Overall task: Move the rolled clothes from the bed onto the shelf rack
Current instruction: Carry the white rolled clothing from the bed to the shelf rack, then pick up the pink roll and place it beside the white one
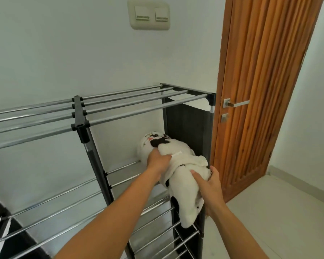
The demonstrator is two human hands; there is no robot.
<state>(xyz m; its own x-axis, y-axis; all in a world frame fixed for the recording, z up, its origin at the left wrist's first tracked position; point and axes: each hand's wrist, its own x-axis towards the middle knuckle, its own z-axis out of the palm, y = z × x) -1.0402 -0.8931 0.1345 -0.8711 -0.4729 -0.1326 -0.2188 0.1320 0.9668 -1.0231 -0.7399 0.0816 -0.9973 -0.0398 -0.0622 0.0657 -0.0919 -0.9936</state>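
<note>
- Rolled clothes (178,165): a white bundle w/ black patches, lying on the second tier of the shelf rack (142,107), in the right-hand bay, close to the dark side panel (187,126).
- The far end of the bundle sits well inside the bay; the near end hangs past the front rails and droops down, loosely unrolled.
- Left hand (158,160): closed on the middle of the bundle from the left, fingers dug into the cloth.
- Right hand (207,186): wrapped round the near, hanging end, thumb on top, fingers underneath.
- Step in hand, as I judge it: setting the bundle down on the rack, i.e. the placing part, not the carry.
- Next move prob. calls for tucking the drooping end up and pushing it inward so nothing hangs off the front, then letting go w/ both hands.
- Around: top tier of bare metal rails above the bundle; left bay looks unfilled as far as visible; lower rails below.
- Beyond: pale wall w/ a double light switch (149,14), a wooden door (260,71) at right w/ a metal handle (236,103). Bed not in view.
</note>
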